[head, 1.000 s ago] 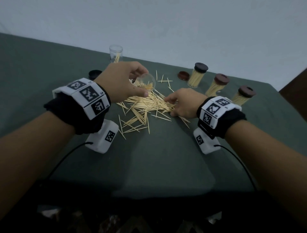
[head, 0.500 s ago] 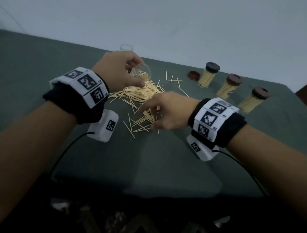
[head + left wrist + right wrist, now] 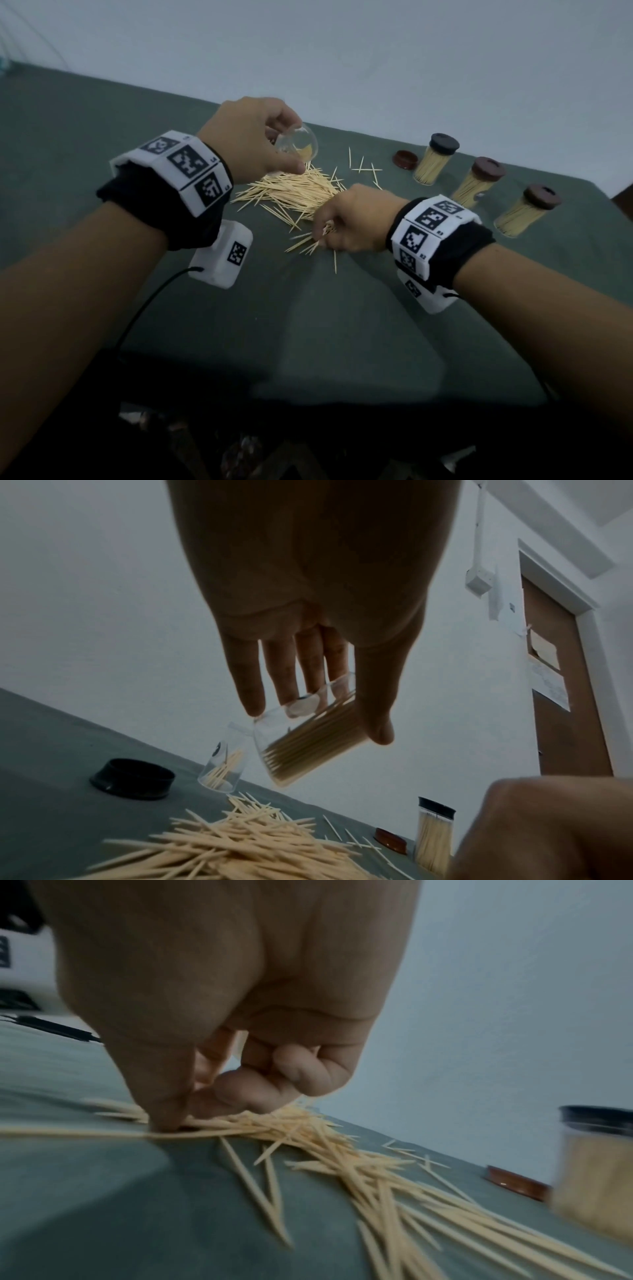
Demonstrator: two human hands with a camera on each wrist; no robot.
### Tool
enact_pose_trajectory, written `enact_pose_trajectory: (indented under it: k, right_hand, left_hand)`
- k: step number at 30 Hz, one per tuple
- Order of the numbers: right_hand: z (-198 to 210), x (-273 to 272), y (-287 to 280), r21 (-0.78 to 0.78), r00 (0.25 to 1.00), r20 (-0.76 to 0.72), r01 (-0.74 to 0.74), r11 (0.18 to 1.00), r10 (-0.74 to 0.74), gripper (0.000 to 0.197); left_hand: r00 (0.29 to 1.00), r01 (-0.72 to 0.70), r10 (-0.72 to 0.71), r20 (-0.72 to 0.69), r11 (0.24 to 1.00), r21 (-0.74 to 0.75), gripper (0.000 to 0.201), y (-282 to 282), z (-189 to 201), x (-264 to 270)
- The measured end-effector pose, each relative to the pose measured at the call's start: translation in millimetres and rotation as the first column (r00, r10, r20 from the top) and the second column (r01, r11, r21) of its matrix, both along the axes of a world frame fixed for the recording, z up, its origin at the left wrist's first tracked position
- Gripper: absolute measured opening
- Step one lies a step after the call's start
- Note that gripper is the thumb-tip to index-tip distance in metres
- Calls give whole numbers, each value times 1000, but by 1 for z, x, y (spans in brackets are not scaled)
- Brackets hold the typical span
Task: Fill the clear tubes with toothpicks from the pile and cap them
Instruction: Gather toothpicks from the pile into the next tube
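My left hand [image 3: 253,144] holds a clear tube [image 3: 298,145] tilted above the far side of the toothpick pile [image 3: 294,195]. In the left wrist view the tube [image 3: 308,739] is partly filled with toothpicks, gripped between fingers and thumb. My right hand [image 3: 346,219] is down at the near edge of the pile, thumb and fingers pinching a small bunch of toothpicks [image 3: 205,1123] against the green cloth. A second clear tube [image 3: 224,764] with a few toothpicks stands behind the pile, hidden by my left hand in the head view.
Three capped, filled tubes [image 3: 435,157] [image 3: 479,181] [image 3: 527,214] stand in a row at the right. A loose brown cap [image 3: 405,159] lies beside them, a black cap [image 3: 131,777] at the left. Stray toothpicks [image 3: 363,169] lie scattered on the green tablecloth [image 3: 308,325].
My right hand has come back from the pile's right side to its near edge and closed on some toothpicks. The left hand has kept the tube tilted above the pile.
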State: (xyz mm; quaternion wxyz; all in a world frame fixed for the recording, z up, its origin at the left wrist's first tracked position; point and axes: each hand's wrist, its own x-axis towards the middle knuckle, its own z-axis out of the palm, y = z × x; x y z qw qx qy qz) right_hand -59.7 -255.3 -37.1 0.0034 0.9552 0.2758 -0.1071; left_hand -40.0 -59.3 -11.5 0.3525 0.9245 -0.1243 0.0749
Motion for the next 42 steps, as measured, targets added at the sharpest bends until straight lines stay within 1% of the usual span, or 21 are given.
enact_pose_trajectory:
  k: [3,5,8,10,11,13,15,18,21,24,28,29,30,33,35,36,38,40,42]
  right_hand:
    - [2,7,-12,-19,998,39,58,998,-57,15]
    - [3,10,-19,-12,997,23,71,997,-71,18]
    - [5,8,-30,91,996,-32,86,992,-83,25]
    - [6,5,-38,173,995,-38,100,980,-94,35]
    - [6,3,-42,189,994,-44,109,976,-102,42]
    - [2,2,-48,162,991,-53,134,978,-127,55]
    - [-2,3,-52,118,985,-29,173,978,-171,65]
    - [-5,10,-51,125,975,7,220,967,-223,71]
    - [-7,20,-45,88,968,-19,251,964,-250,78]
    - [-8,28,-39,20,962,-36,270,963,-269,72]
    - [-6,33,-37,66,968,-22,251,966,-250,60]
    - [-6,32,-37,79,969,-33,247,966,-246,61]
    - [-7,31,-38,85,970,-40,241,967,-239,66]
    - [-5,25,-46,52,970,-48,241,969,-238,99]
    - [-1,21,-56,-24,956,-64,287,958,-288,113]
    - [1,20,-61,-80,946,-67,312,947,-317,117]
    - [3,18,-67,-150,935,-69,336,930,-349,115]
    - [2,17,-66,-109,935,-67,339,934,-348,101]
    - [-1,17,-60,-32,945,-44,324,946,-325,81]
  left_hand:
    - [1000,8,-8,4,1000,9,57,-2,1,-2]
    - [1000,11,-11,6,1000,16,57,-3,1,-2]
    - [1000,14,-15,4,1000,26,58,-4,1,-3]
    - [1000,16,-16,6,1000,23,57,-4,1,-2]
    - [1000,16,-16,7,1000,21,57,-5,2,-2]
    - [1000,17,-17,5,1000,15,56,-6,2,-2]
    - [1000,21,-21,4,1000,10,56,-7,2,-3]
    - [1000,24,-24,4,1000,15,57,-7,2,-3]
    - [1000,27,-27,1,999,24,59,-8,1,-3]
    - [1000,29,-28,-11,999,29,60,-9,0,-3]
    - [999,35,-34,-27,999,26,60,-12,0,-2]
    - [999,36,-35,-28,999,26,60,-12,0,-2]
    - [999,36,-35,-28,999,29,60,-12,-1,-2]
    - [999,35,-34,-32,999,30,59,-13,-1,-1]
    - [999,37,-36,-39,999,28,59,-13,-1,-1]
    - [998,41,-40,-41,999,29,59,-14,-1,0]
    - [998,50,-48,-42,998,33,59,-16,-1,0]
    - [998,54,-52,-46,998,37,59,-17,-2,1]
    - [997,55,-53,-52,998,36,59,-18,-3,1]
